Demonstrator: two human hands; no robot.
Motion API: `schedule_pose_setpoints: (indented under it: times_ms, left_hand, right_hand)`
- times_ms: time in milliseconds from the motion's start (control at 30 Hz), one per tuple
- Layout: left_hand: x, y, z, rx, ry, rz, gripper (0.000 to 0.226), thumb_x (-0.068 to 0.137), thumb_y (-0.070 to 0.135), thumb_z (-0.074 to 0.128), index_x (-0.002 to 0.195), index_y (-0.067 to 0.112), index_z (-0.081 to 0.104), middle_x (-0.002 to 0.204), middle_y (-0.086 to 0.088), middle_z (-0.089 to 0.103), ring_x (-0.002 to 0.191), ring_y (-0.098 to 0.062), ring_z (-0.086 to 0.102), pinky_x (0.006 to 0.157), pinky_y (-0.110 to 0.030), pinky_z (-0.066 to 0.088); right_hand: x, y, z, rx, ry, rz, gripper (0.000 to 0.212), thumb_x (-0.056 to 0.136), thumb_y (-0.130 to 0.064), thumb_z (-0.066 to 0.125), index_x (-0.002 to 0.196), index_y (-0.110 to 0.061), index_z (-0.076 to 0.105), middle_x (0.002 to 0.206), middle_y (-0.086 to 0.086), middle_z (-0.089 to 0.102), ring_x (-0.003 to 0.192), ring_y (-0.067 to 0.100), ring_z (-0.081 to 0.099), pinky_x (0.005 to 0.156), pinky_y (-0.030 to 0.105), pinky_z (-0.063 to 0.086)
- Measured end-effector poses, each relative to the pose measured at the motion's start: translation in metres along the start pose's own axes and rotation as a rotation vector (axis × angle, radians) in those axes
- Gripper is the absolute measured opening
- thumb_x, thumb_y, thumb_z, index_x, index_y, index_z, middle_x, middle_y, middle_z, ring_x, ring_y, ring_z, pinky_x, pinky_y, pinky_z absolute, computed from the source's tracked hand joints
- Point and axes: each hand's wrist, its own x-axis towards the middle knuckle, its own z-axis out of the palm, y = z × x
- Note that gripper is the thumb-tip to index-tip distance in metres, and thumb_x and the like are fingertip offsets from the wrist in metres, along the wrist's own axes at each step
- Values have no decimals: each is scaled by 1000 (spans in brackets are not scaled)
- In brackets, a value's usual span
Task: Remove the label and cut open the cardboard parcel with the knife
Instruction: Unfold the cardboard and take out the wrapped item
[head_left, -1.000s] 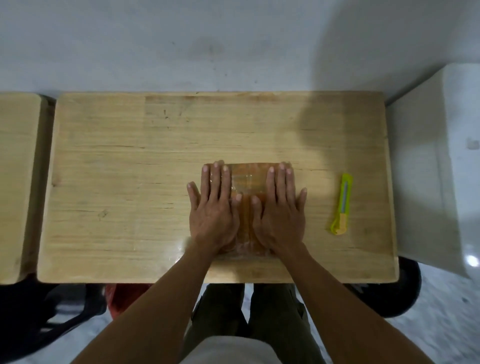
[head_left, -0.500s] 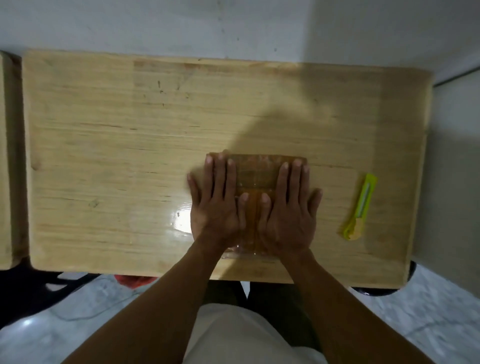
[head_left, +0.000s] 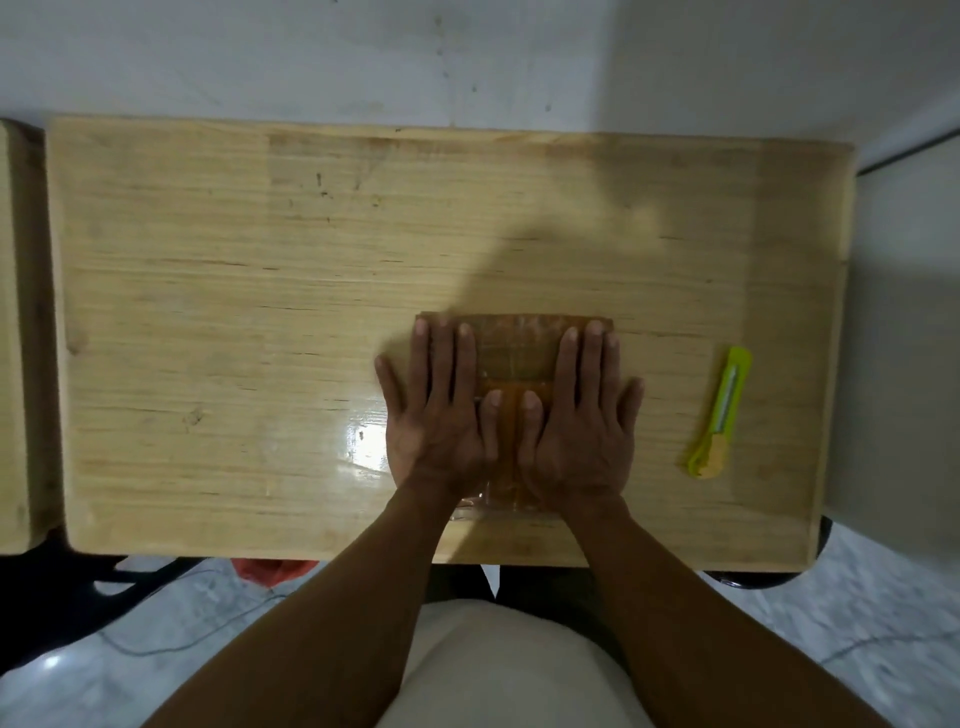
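Note:
A flat brown cardboard parcel (head_left: 514, 353), wrapped in shiny clear tape, lies on the wooden table (head_left: 260, 291) near its front edge. My left hand (head_left: 439, 415) rests palm down on the parcel's left half, fingers spread. My right hand (head_left: 579, 421) lies flat on the right half, thumbs almost meeting over the middle. Both hands cover most of the parcel; no label shows. A green and yellow utility knife (head_left: 722, 413) lies on the table to the right of my right hand, untouched, its yellow end toward me.
A second wooden surface (head_left: 18, 338) adjoins the table on the left. A white wall runs behind. A pale block (head_left: 904, 338) stands to the right of the table. Black furniture parts, something red and a cable lie on the marble floor below.
My hands stay flat on the parcel. The head camera has moved closer and shifted, so the table fills more of the view. The knife has not moved.

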Motion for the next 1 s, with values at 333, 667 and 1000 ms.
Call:
schedule_pose_setpoints:
  times_ms: [333, 667, 1000]
  left_hand:
    - [-4, 1, 3, 8, 102, -12, 67, 102, 47, 29, 159, 14, 17, 167, -6, 12, 155, -26, 6, 118, -63, 15]
    - [-38, 11, -2, -284, 99, -260, 63, 102, 53, 34, 158, 31, 17, 160, -22, 24, 149, -38, 19, 118, -61, 16]
    - [-47, 15, -70, -799, 135, -352, 55, 87, 55, 66, 138, 41, 54, 122, -2, 61, 92, -13, 64, 84, -24, 45]
  right_hand:
    - [-4, -1, -1, 8, 92, -25, 70, 99, -48, 28, 157, -18, 5, 167, 3, -1, 154, 20, -6, 119, 60, 12]
    - [-40, -16, -1, 192, 199, 248, 69, 95, -58, 39, 154, -26, 22, 153, 15, 31, 131, 38, 33, 103, 55, 33]
    - [-72, 2, -38, 743, 262, 342, 78, 83, -57, 62, 151, -42, 27, 140, 9, 44, 133, 28, 33, 117, 48, 26]
